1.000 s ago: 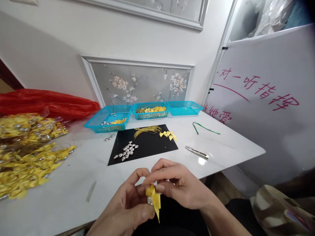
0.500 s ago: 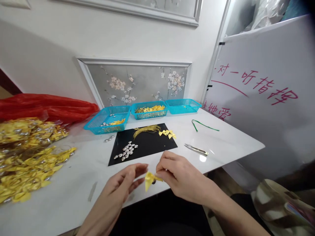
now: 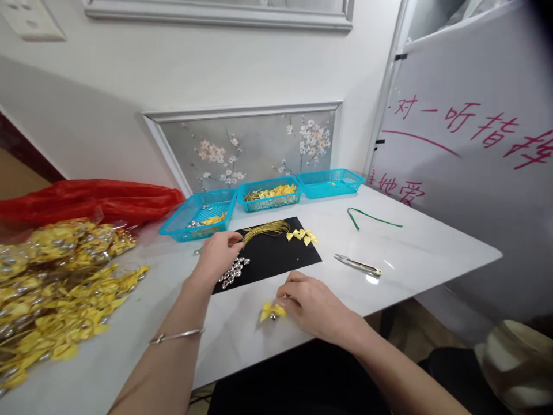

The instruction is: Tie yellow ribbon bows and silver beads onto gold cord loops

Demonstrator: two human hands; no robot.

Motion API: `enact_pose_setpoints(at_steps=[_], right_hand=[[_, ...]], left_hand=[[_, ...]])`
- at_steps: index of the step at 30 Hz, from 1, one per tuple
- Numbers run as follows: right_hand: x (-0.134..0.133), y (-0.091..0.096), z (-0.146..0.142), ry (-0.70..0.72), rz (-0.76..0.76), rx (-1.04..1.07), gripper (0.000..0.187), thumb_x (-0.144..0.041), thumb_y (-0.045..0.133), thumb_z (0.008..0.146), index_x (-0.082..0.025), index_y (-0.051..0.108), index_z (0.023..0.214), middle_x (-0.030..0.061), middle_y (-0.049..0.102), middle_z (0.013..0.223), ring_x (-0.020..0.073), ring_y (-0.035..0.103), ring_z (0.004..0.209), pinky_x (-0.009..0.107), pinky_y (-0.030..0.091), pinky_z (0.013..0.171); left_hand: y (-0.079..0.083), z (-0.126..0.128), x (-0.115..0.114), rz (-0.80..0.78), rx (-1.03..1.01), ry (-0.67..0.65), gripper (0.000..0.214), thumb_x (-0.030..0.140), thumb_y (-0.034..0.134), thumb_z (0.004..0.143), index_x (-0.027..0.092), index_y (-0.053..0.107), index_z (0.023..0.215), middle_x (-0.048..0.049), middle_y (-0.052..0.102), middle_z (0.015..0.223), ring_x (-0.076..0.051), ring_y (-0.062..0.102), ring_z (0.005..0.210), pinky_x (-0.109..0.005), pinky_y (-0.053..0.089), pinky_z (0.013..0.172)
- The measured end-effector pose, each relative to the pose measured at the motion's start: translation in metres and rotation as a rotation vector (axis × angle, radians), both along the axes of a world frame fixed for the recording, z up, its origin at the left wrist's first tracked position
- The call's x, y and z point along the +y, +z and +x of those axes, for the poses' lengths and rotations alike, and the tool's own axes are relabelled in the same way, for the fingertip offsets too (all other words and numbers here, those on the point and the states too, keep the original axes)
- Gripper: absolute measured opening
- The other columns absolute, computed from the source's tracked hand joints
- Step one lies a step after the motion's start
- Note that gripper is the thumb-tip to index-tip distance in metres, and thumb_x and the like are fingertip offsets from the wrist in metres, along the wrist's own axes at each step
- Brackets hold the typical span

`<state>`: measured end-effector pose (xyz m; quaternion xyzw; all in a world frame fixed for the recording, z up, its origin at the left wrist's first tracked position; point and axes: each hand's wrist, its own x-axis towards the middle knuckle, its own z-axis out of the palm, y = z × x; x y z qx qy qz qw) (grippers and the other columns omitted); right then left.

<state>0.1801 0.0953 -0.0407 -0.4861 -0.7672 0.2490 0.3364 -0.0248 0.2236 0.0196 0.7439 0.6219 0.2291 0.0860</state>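
My right hand (image 3: 309, 302) is closed, its fingertips at the edge of a yellow ribbon bow (image 3: 266, 312) with a silver bead (image 3: 273, 316) at its middle, low over the table's front. My left hand (image 3: 221, 253) is stretched over the black mat (image 3: 280, 262), fingers bent together at the left end of a bundle of gold cords (image 3: 265, 229). Whether a cord is between them I cannot make out. Just below that hand lie loose silver beads (image 3: 235, 271), partly covered by it. Small yellow bows (image 3: 303, 236) lie at the mat's right edge.
Three blue baskets (image 3: 196, 230) stand along the wall, holding beads and yellow pieces. Thread snips (image 3: 358, 265) and a green ribbon (image 3: 374, 218) lie to the right. At left is a heap of yellow beaded bows (image 3: 64, 323), with red fabric (image 3: 95, 199) behind.
My left hand has left the bow and reached forward to the gold cords on the mat. My right hand stays near the table's front with the bow; the view has shifted somewhat.
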Motion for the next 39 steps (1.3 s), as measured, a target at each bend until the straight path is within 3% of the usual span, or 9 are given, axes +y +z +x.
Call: enact_pose_setpoints(at_steps=[5, 10, 14, 18, 21, 25, 28, 31, 39], right_hand=[[-0.007, -0.001, 0.015, -0.082, 0.066, 0.227, 0.025, -0.008, 0.055, 0.094, -0.018, 0.077, 0.097, 0.0057, 0.064, 0.090, 0.0161, 0.063, 0.078, 0.028, 0.049, 0.074], [-0.020, -0.003, 0.030, -0.141, 0.120, 0.439, 0.026, -0.015, 0.053, 0.096, -0.018, 0.078, 0.097, 0.0046, 0.060, 0.082, 0.0160, 0.057, 0.073, 0.028, 0.046, 0.068], [-0.025, -0.001, 0.039, -0.163, 0.120, 0.566, 0.027, -0.018, 0.053, 0.095, -0.018, 0.079, 0.097, 0.0053, 0.059, 0.082, 0.0162, 0.055, 0.072, 0.028, 0.042, 0.065], [-0.025, 0.000, 0.046, -0.178, 0.057, 0.685, 0.024, -0.023, 0.056, 0.093, -0.018, 0.080, 0.094, 0.0041, 0.057, 0.080, 0.0150, 0.050, 0.068, 0.029, 0.038, 0.063], [-0.023, 0.001, 0.043, -0.168, -0.041, 0.807, 0.023, -0.031, 0.061, 0.091, -0.017, 0.080, 0.092, 0.0023, 0.055, 0.076, 0.0137, 0.047, 0.065, 0.028, 0.036, 0.061], [-0.019, 0.009, 0.024, -0.031, -0.254, 0.995, 0.042, -0.053, 0.061, 0.092, -0.015, 0.078, 0.093, -0.0009, 0.054, 0.064, 0.0108, 0.047, 0.056, 0.026, 0.038, 0.058], [-0.017, 0.015, 0.005, 0.078, -0.410, 1.119, 0.061, -0.071, 0.058, 0.087, -0.012, 0.075, 0.086, 0.0019, 0.058, 0.066, 0.0094, 0.049, 0.053, 0.025, 0.041, 0.056], [-0.019, 0.016, -0.011, 0.122, -0.486, 1.204, 0.064, -0.075, 0.064, 0.080, -0.011, 0.073, 0.086, 0.0005, 0.054, 0.063, 0.0092, 0.048, 0.053, 0.025, 0.042, 0.055], [-0.042, 0.013, -0.024, 0.018, -0.310, 1.074, 0.024, -0.038, 0.067, 0.089, -0.016, 0.078, 0.088, 0.0019, 0.063, 0.075, 0.0076, 0.045, 0.054, 0.023, 0.039, 0.053]], left_hand=[[-0.008, 0.045, 0.041, -0.018, 0.123, -0.192, 0.031, 0.033, 0.065, 0.096, 0.019, 0.064, 0.124, -0.0099, 0.066, 0.129, -0.026, 0.067, 0.108, -0.048, 0.057, 0.090], [-0.018, 0.073, 0.059, -0.035, 0.142, -0.260, 0.033, 0.033, 0.065, 0.096, 0.020, 0.063, 0.126, -0.0102, 0.065, 0.130, -0.026, 0.067, 0.108, -0.048, 0.057, 0.090], [-0.019, 0.082, 0.060, -0.029, 0.012, -0.239, 0.033, 0.033, 0.066, 0.095, 0.020, 0.063, 0.126, -0.0099, 0.065, 0.130, -0.026, 0.067, 0.107, -0.047, 0.058, 0.089], [-0.004, 0.082, 0.052, 0.018, -0.262, -0.186, 0.033, 0.033, 0.065, 0.096, 0.019, 0.063, 0.125, -0.0098, 0.066, 0.129, -0.026, 0.068, 0.106, -0.047, 0.058, 0.089], [0.012, 0.079, 0.029, 0.073, -0.550, -0.134, 0.035, 0.034, 0.065, 0.096, 0.018, 0.062, 0.127, -0.0100, 0.066, 0.128, -0.026, 0.068, 0.105, -0.047, 0.058, 0.087], [0.024, 0.072, -0.042, 0.073, -0.911, -0.178, 0.028, 0.037, 0.064, 0.096, 0.017, 0.065, 0.115, -0.0081, 0.069, 0.116, -0.024, 0.069, 0.101, -0.046, 0.058, 0.086], [0.019, 0.069, -0.109, -0.026, -1.068, -0.237, 0.022, 0.040, 0.081, 0.079, 0.022, 0.068, 0.080, 0.0008, 0.072, 0.094, -0.020, 0.070, 0.093, -0.034, 0.057, 0.089], [0.007, 0.064, -0.159, -0.133, -1.135, -0.224, 0.021, 0.041, 0.086, 0.074, 0.024, 0.073, 0.073, 0.0006, 0.072, 0.081, -0.019, 0.068, 0.083, -0.028, 0.057, 0.082], [-0.012, 0.035, -0.190, -0.426, -1.166, -0.149, 0.025, 0.047, 0.080, 0.079, 0.024, 0.075, 0.071, 0.0000, 0.067, 0.074, -0.017, 0.059, 0.079, -0.022, 0.052, 0.075]])
